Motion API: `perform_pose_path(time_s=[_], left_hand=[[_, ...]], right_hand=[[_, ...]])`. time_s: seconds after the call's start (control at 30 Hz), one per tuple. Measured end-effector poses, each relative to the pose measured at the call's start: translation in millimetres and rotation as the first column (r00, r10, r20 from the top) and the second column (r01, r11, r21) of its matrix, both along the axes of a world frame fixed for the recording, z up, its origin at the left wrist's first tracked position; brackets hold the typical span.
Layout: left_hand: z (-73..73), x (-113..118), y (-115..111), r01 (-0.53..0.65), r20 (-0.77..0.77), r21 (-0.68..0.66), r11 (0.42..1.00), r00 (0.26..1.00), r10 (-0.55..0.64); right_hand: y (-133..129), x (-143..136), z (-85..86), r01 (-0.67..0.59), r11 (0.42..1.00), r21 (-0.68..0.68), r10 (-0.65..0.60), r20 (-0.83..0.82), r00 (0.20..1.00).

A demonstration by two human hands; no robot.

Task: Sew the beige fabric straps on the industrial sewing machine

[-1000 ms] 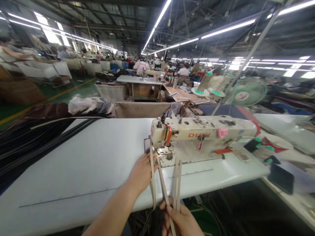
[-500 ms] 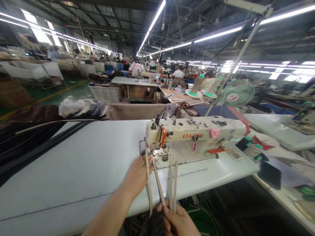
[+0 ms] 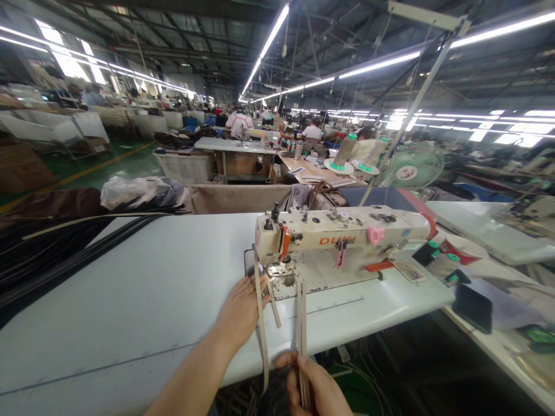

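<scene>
My left hand [image 3: 243, 306] lies flat at the needle end of the sewing machine [image 3: 351, 231], fingers stretched out by the presser foot [image 3: 278, 270]. A long beige strip [image 3: 261, 329] hangs from the machine head across its fingers and over the table's front edge. Beside my thumb, a shorter beige strip [image 3: 274, 309] runs from the foot and ends loose on the tabletop. At the front edge my right hand [image 3: 318, 384] is closed round two beige strips [image 3: 301, 323], held almost together and pointing toward the machine. What lies under my left fingers is hidden.
Black strips [image 3: 65, 260] are piled at the table's left. A beige cloth-sided bin [image 3: 243, 199] stands behind the table [image 3: 165, 289]. Thread cones [image 3: 446, 266] and a dark phone [image 3: 473, 306] lie at right, with a fan [image 3: 410, 167] farther back.
The strip from the foot reached my right hand before; now its end lies loose on the table. The two strips in my right hand have come closer together. My left hand stays put.
</scene>
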State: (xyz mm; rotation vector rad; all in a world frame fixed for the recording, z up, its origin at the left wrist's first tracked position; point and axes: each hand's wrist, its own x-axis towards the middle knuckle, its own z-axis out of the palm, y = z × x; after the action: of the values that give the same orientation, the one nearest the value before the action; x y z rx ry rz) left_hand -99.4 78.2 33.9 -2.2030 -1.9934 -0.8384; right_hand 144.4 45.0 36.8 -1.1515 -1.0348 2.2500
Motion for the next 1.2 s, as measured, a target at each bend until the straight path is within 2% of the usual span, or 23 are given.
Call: perform_pose_path(time_s=[0.37, 0.8, 1.0, 1.2], left_hand=[[1.8, -0.5, 0.1, 0.014, 0.004, 0.0, 1.0, 1.0, -0.014], [-0.2, -1.5, 0.4, 0.01, -0.001, -0.006, 1.0, 1.0, -0.01], [1.9, -0.4, 1.2, -0.004, -0.001, -0.041, 0.999, 1.0, 0.004], [1.0, 0.4, 1.7, -0.016, -0.018, -0.045, 0.999, 1.0, 0.015]], right_hand=[[-2.3, -5.2, -3.7, -0.014, 0.994, 0.106, 0.011, 0.024, 1.0], [-3.5, -6.3, 16.3, 0.109, 0.994, 0.029, -0.109, 0.011, 0.994], [-4.4, -8.6, 28.4, 0.115, 0.993, 0.026, -0.115, 0.018, 0.993], [-1.8, -12.7, 32.8, 0.112, 0.994, 0.011, -0.112, 0.015, 0.994]])
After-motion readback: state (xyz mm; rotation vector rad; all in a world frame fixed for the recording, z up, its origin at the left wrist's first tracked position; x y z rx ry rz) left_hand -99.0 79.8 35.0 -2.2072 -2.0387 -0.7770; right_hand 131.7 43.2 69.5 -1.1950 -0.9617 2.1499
